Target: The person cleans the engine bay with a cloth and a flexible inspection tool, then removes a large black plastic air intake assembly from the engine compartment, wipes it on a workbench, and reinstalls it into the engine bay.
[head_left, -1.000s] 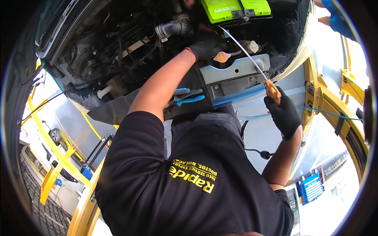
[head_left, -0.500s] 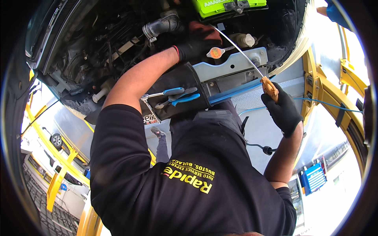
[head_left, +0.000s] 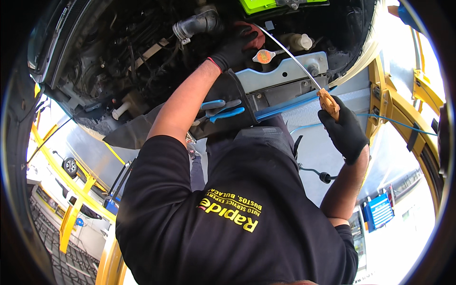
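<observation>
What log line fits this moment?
left black-gloved hand: on red cloth | right black-gloved hand: gripping orange-handled thin metal-shafted tool

A bunched red cloth (head_left: 256, 40) lies near the tip of a slanting, orange-handled, thin-shafted tool (head_left: 327, 101).

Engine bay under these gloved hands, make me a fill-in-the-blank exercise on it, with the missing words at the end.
1. The long rod is gripped by its orange handle in the ____ hand.
2. The left hand has its fingers over a ____ cloth.
3. The gloves are ____.
4. The box at the top edge is bright ____.

Missing words: right; red; black; green.
</observation>
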`<state>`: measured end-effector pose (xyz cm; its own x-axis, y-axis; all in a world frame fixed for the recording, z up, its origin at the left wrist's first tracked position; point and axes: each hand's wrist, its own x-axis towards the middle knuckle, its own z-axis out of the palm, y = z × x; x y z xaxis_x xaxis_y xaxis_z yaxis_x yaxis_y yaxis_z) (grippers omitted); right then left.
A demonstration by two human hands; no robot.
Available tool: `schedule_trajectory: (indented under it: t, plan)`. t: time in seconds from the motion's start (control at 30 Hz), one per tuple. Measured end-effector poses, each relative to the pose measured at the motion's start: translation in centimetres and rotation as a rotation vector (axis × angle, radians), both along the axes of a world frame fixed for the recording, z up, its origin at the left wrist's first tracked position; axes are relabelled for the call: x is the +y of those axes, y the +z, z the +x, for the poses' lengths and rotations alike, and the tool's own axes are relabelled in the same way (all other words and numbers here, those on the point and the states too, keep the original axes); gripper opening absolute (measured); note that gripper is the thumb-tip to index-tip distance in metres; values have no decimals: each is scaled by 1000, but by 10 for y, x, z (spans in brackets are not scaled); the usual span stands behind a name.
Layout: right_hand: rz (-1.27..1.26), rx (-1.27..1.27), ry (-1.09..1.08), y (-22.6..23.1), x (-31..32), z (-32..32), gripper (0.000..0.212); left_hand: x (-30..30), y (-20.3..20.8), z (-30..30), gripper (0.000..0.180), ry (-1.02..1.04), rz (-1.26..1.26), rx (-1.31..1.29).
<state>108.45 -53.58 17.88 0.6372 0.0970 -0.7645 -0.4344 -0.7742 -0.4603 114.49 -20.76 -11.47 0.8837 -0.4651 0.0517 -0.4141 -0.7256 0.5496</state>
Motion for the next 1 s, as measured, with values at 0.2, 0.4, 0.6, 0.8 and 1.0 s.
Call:
schedule_trajectory:
  t: [0.2, 0.4, 0.6, 0.8, 1.0]
  plan:
    - [-68, 136, 81, 21, -6, 1, 41, 18, 25, -18, 34, -117, -214, 563]
    - [-199, 140, 105, 50, -6, 13, 42, 22, 41, -10, 31, 244, -773, 1344]
    - [-150, 121, 147, 52, 10, 18, 41, 3, 36, 4, 29, -293, -100, 586]
    - [-148, 154, 148, 44, 19, 19, 40, 44, 41, -15, 30, -76, -137, 289]
    - [-185, 152, 140, 43, 26, 30, 44, 28, 30, -5, 24, 76, -32, -243]
